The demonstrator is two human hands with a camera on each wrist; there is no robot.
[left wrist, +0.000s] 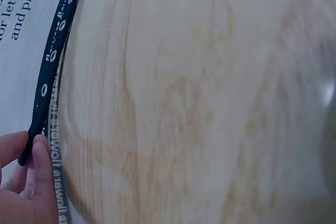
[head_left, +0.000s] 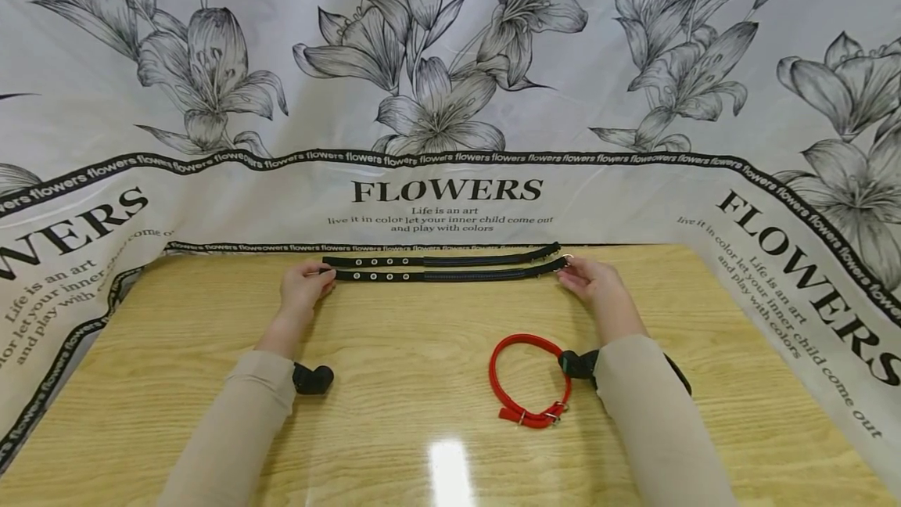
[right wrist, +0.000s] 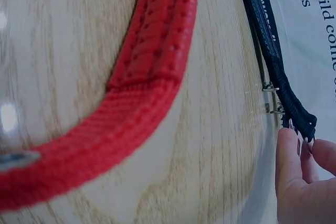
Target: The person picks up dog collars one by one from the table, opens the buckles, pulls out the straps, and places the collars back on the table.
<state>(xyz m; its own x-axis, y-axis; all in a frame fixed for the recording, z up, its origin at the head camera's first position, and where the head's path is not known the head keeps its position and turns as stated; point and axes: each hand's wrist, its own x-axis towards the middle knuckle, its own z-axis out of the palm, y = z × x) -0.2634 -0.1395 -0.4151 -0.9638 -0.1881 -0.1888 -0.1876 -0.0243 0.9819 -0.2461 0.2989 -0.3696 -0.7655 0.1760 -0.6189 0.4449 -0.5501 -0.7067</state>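
Two black collars lie stretched out side by side along the back of the table, with metal eyelets toward the left and buckles at the right. My left hand pinches the left end of the nearer black collar between thumb and fingers. At that collar's other end, the fingers of my right hand pinch it by its metal ring. Just behind it runs the farther black collar. The left wrist view shows the eyelet strap in my fingertips. Buckle hardware appears above my fingers in the right wrist view.
A red collar, buckled into a loop, lies on the wooden table beside my right sleeve. Part of a black band shows past that sleeve. Flower-printed cloth rises behind the table and at both sides.
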